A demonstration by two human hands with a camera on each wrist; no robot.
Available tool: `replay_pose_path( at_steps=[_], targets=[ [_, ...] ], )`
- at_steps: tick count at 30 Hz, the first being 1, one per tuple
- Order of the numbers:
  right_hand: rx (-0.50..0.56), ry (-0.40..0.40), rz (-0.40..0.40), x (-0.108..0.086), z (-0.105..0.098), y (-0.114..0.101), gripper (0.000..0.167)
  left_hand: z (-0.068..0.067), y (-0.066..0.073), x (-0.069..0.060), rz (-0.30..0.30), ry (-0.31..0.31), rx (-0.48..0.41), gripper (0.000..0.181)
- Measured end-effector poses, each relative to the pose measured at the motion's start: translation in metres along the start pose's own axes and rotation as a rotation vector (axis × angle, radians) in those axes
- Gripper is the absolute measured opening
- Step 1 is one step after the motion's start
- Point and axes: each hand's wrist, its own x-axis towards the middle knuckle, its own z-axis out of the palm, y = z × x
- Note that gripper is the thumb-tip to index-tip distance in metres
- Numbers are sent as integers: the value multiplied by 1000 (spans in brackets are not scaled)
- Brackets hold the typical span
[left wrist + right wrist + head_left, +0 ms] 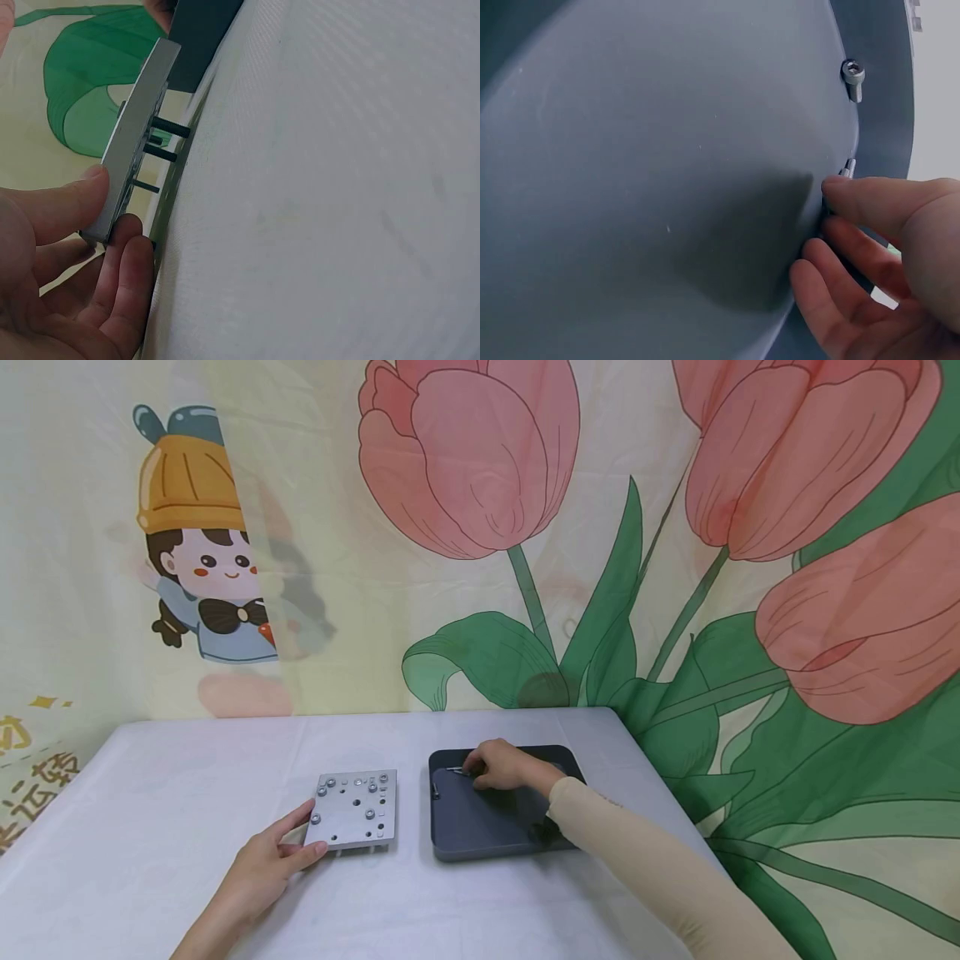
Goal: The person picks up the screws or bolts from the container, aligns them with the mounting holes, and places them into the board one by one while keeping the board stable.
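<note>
A square silver metal plate [352,818] carries several socket head screws and holes, its left edge held by my left hand [258,868]. The left wrist view shows the thumb [82,199] on the plate's edge, fingers curled under it, and threaded screw ends [171,127] sticking out below. My right hand [506,766] reaches into a dark grey tray [502,852], thumb and fingertips close together by small metal pieces [847,168] at the wall. Whether the fingertips pinch one is hidden. A loose socket head screw [853,79] lies nearby in the tray.
A white cloth [187,793] covers the table, with the plate to the left of the tray. A small black item [543,832] sits in the tray's near right part, beside the right sleeve [637,860]. Behind the table hangs a tulip-printed curtain [315,527].
</note>
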Motion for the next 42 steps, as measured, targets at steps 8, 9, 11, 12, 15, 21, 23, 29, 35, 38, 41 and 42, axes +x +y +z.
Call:
replay_pose_path(
  at_steps=[8, 9, 11, 12, 15, 21, 23, 29, 35, 38, 41, 42],
  targets=[
    [23, 22, 31, -3, 4, -2, 17, 0, -1, 0, 1, 3, -5, 87],
    [26, 24, 35, -4, 4, -2, 17, 0, -1, 0, 1, 2, -12, 87],
    [29, 32, 41, -4, 4, -3, 17, 0, 0, 0, -2, -1, -23, 87],
    [31, 37, 43, -5, 5, -3, 17, 0, 0, 0, -4, -2, -28, 87],
    [35, 53, 48, -6, 6, -4, 14, 0, 0, 0, -11, -3, -29, 87],
    [40, 63, 40, -8, 6, -4, 8, 1, -1, 1, -13, 2, -10, 88],
    [37, 70, 28, -9, 5, -3, 8, 1, 0, 1, -10, 2, -4, 88],
    [45, 116, -1, -10, -1, -1, 9, 0, 0, 1, -7, 2, -3, 89],
    [75, 164, -28, -11, -4, -4, 11, 0, 0, 1, -4, 1, -21, 88],
    [94, 181, -38, -12, -4, -5, 13, 0, -1, 1, -5, 0, -21, 88],
    [116, 195, -40, -13, -4, -6, 14, 0, -1, 2, -5, -1, -15, 88],
    [122, 202, -41, -13, -3, -7, 14, 0, -1, 2, -5, -1, -12, 88]
  ],
)
